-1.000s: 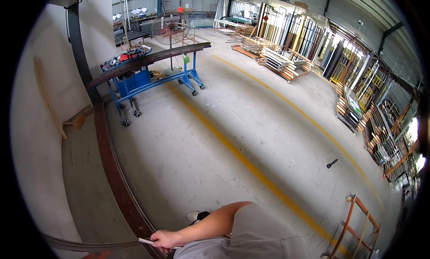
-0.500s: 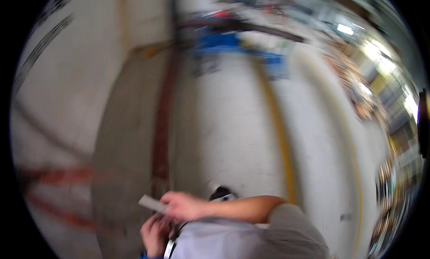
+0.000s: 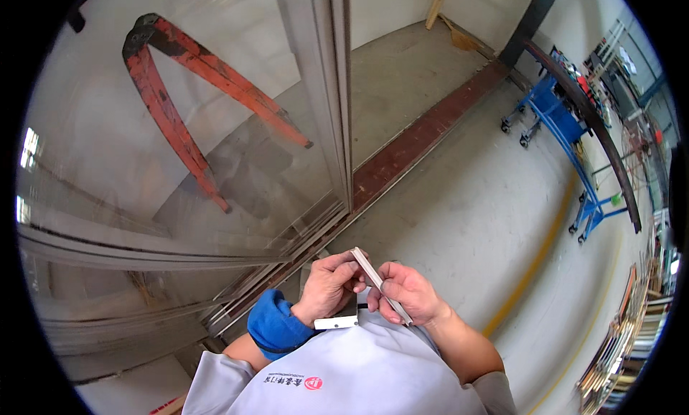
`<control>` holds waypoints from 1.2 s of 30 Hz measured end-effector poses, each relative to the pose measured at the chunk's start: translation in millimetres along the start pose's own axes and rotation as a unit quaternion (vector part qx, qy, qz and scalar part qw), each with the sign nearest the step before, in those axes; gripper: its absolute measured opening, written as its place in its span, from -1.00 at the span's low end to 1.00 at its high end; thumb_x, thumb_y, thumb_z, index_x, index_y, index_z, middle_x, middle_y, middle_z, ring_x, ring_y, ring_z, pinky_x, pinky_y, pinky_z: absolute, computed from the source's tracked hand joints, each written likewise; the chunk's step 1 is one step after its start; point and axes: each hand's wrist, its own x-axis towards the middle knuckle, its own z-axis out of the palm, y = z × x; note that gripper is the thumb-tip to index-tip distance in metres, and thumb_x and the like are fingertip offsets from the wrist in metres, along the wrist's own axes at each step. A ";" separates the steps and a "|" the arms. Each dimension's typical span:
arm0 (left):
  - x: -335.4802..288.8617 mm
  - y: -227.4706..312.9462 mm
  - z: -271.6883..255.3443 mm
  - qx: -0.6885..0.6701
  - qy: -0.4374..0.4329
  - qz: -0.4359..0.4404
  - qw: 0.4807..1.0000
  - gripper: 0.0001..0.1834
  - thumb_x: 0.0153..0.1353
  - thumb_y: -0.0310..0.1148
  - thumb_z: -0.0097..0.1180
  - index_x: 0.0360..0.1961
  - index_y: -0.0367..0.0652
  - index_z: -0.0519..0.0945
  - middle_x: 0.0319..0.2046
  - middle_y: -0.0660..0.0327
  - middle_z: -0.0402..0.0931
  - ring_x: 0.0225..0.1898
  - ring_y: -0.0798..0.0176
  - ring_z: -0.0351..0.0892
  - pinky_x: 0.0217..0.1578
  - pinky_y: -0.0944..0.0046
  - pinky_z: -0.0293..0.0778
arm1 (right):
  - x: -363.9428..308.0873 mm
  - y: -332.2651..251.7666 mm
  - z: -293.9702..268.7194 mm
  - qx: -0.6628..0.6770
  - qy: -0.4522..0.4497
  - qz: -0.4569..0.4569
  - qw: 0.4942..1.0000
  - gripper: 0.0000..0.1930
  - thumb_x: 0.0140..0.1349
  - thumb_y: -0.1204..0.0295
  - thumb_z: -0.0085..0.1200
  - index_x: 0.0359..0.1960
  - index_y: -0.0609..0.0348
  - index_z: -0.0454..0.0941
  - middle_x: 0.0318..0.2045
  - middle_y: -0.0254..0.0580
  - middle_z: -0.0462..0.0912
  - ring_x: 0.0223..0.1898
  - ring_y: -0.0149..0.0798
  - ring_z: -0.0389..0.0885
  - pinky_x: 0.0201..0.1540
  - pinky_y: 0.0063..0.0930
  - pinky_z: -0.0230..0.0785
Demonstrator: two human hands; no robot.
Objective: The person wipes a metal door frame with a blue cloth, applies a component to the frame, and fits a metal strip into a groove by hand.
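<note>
We see a pale, narrow strip point(image 3: 371, 272) slanting between two bare hands in front of the wearer's chest, its upper end tipped to the left. The right hand point(image 3: 412, 294) pinches the strip's lower half between thumb and fingers, with no gap showing in the grip. The left hand point(image 3: 324, 288) curls its thumb and forefinger in at the upper end; we cannot tell whether they close on it. Just below the left hand sits a white-edged piece point(image 3: 335, 322) with small holes, its hold hidden from us. A blue cuff point(image 3: 276, 324) wraps the left forearm. Farther out, we find a large glass panel point(image 3: 237, 221) at left, a dark red floor rail point(image 3: 430, 133) ahead, and a blue trolley point(image 3: 556, 120) at upper right.
</note>
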 end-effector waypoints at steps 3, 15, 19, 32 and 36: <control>-0.7 -5.0 2.3 -0.027 0.027 0.004 0.999 -0.72 0.38 -0.46 0.08 0.04 -0.40 0.52 -0.17 0.09 0.57 -0.31 0.34 0.51 -0.39 0.41 0.42 | 2.5 -3.7 -7.0 -0.019 0.002 0.017 1.000 -0.75 0.56 0.35 -0.21 -0.03 0.29 0.43 -0.37 0.12 0.65 -0.69 -0.35 0.50 -0.63 -0.54 0.36; -6.7 -7.5 1.6 -0.057 -0.015 0.073 0.996 -0.75 0.34 -0.51 0.18 -0.03 -0.47 0.59 -0.21 0.05 0.60 -0.31 0.26 0.55 -0.36 0.28 0.50 | 21.1 -24.0 -3.1 -0.345 0.123 -0.175 0.914 -0.90 0.40 0.53 0.01 -0.22 0.32 0.54 -0.38 -0.15 0.63 -0.47 -0.38 0.59 -0.42 -0.55 0.48; -10.9 -2.1 -0.1 0.068 -0.023 0.113 0.991 -0.77 0.32 -0.51 0.23 -0.08 -0.47 0.65 -0.26 0.08 0.63 -0.31 0.26 0.58 -0.31 0.28 0.52 | 22.3 -58.4 32.4 -0.492 0.083 -0.236 0.834 -0.97 0.17 0.67 0.17 -0.37 0.33 0.58 -0.38 -0.26 0.59 -0.42 -0.48 0.55 -0.41 -0.58 0.43; -14.4 -6.2 3.6 0.204 -0.029 0.144 0.968 -0.73 0.30 -0.54 0.25 -0.01 -0.45 0.65 -0.28 0.16 0.62 -0.33 0.37 0.59 -0.32 0.38 0.52 | 20.6 -71.1 28.3 -0.549 0.012 -0.224 0.805 -0.91 0.12 0.56 0.23 -0.40 0.31 0.57 -0.43 -0.07 0.62 -0.43 -0.09 0.63 -0.38 -0.31 0.47; -14.9 -2.6 6.6 0.270 -0.030 0.155 0.950 -0.74 0.28 -0.56 0.26 -0.02 -0.42 0.67 -0.33 0.17 0.62 -0.35 0.39 0.58 -0.35 0.39 0.51 | 19.3 -70.8 27.3 -0.558 0.011 -0.228 0.798 -0.91 0.11 0.55 0.22 -0.41 0.30 0.56 -0.44 -0.05 0.61 -0.43 -0.04 0.62 -0.38 -0.27 0.46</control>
